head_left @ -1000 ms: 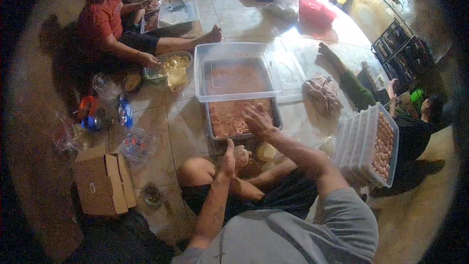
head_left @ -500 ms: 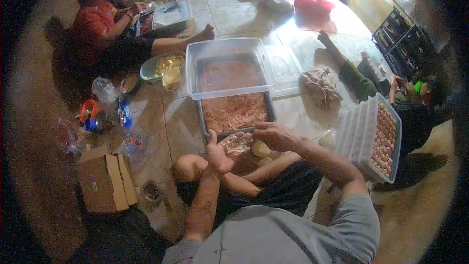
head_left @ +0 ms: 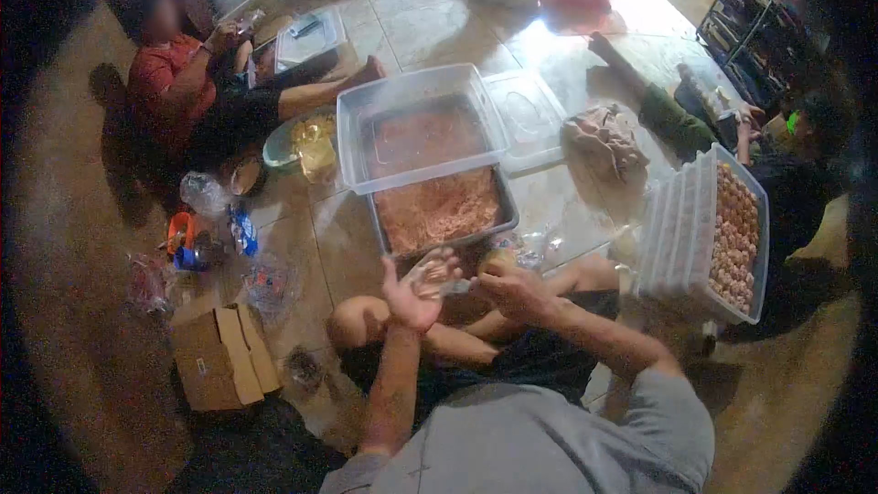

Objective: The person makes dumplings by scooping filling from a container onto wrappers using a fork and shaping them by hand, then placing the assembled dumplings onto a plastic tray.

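My left hand (head_left: 417,295) is palm up with its fingers spread, and a thin, clear piece of plastic (head_left: 450,287) lies over its fingers. Beside it, my right hand (head_left: 517,295) is closed, its fingers pinched at the plastic's right edge; what exactly they grip is too small to tell. Just beyond both hands is a dark tray (head_left: 514,220) of pinkish-brown minced mass (head_left: 439,210). An empty-looking clear plastic box (head_left: 498,142) rests over the tray's far part. Behind my right hand is a pale yellow round thing (head_left: 497,262), partly hidden.
Stacked clear trays (head_left: 681,229) of small round pieces stand at right, near a crumpled cloth (head_left: 605,142) and a clear lid (head_left: 526,119). At left are a cardboard box (head_left: 215,357), a green bowl (head_left: 282,148) and a seated person (head_left: 169,82). Another person (head_left: 796,192) sits at right.
My right hand has come back from the minced mass to beside my left hand. My left hand has turned palm up. The view has shifted, and clear plastic now shows beyond my right hand.
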`<state>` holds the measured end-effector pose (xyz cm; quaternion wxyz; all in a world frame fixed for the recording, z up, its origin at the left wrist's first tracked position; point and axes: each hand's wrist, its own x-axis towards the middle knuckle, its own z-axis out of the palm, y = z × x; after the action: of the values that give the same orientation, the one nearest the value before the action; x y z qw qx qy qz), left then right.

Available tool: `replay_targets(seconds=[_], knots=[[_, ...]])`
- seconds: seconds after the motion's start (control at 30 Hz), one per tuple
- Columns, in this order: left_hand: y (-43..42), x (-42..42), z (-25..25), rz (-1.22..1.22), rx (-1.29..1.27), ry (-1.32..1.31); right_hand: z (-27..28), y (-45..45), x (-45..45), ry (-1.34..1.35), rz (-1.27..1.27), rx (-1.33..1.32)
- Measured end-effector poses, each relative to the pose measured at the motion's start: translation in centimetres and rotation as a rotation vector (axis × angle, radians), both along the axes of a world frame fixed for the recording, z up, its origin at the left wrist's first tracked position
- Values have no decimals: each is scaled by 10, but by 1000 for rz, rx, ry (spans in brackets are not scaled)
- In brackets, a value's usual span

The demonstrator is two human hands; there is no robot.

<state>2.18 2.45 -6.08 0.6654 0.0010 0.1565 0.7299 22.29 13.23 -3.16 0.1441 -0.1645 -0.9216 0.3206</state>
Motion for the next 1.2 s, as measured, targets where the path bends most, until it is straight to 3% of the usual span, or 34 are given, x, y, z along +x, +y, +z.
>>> replay_targets(seconds=[0.07,0.13,0.2,0.33,0.4,0.47,0.53,0.67,0.73,0.77,0.9,1.0,1.07,1.13,1.2], knots=[[-10,-11,-37,221,-181,-85,1,14,3,25,27,56],[-14,-11,-32,204,-190,-69,6,28,-4,132,-150,-111],[-13,-13,-37,84,-225,112,12,42,-15,119,-235,-92],[-19,-4,-37,54,-256,23,11,69,-43,-93,-348,101],[-22,-2,-35,55,-328,77,3,80,-62,-163,-245,423],[-24,-2,-38,82,-318,75,-7,86,-88,-291,-216,448],[-28,-3,-34,77,-308,97,-31,88,-111,-456,-164,477],[-29,-2,-12,132,-348,176,-139,109,-129,-166,-223,304],[-31,-13,-31,114,-294,151,-45,93,-129,-310,-302,-120],[-33,-17,-38,92,-244,126,-68,105,-130,-319,-317,-49],[-27,-23,-20,98,-292,23,-20,97,-103,-15,-335,-218],[-19,-28,-1,83,-283,-125,8,92,-85,-43,-310,-351],[-16,-30,1,73,-253,-79,13,86,-80,1,-325,-297],[-17,-30,-2,52,-227,-71,-7,91,-80,11,-312,119],[-15,-28,-8,28,-197,-61,-17,94,-85,-81,-297,244]])
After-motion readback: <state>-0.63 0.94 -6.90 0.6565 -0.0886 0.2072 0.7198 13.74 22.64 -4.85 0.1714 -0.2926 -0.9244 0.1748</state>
